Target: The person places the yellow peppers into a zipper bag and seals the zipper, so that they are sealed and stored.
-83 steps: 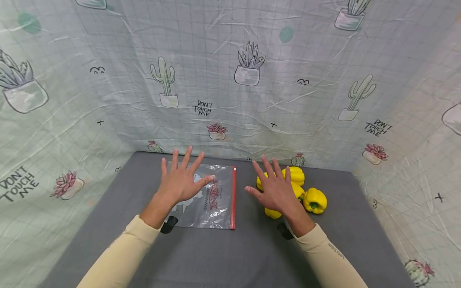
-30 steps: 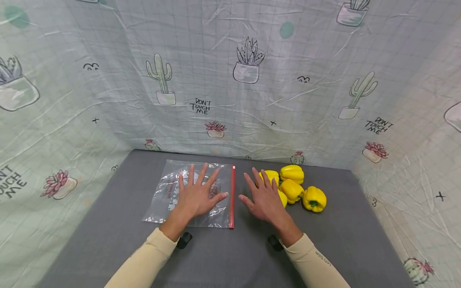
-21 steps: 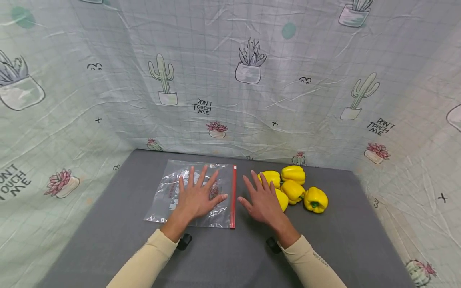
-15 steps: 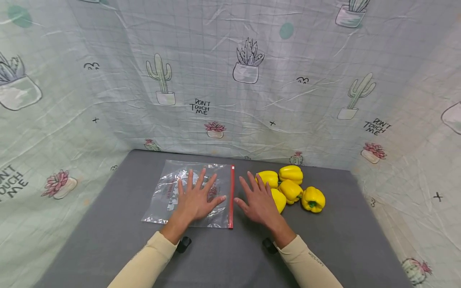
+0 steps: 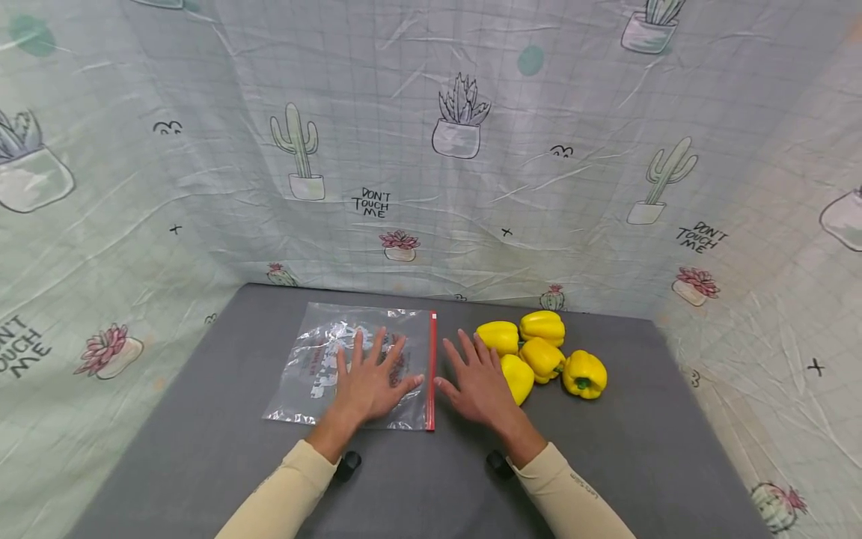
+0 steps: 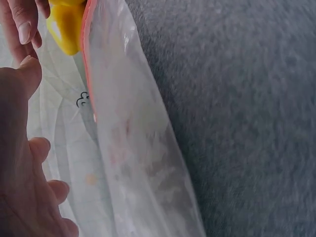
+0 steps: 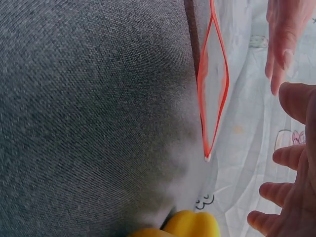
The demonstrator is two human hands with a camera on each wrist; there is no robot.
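A clear zip bag with a red zip edge on its right side lies flat on the grey table. Over the bag, fingers spread, is my left hand; the left wrist view shows a gap between palm and bag. My right hand hovers palm down between the red edge and the peppers, also holding nothing. Several yellow bell peppers sit in a cluster to its right, the nearest partly hidden behind that hand. In the right wrist view the bag's red-edged mouth gapes apart.
The grey table meets a hanging cloth printed with cacti at the back and both sides. One pepper stands at the right of the cluster. Black wrist cameras hang under both wrists.
Since the earliest frame my left hand has moved right and nearer, and my right hand has moved left and nearer, uncovering more of the peppers. Bag and peppers stay in place.
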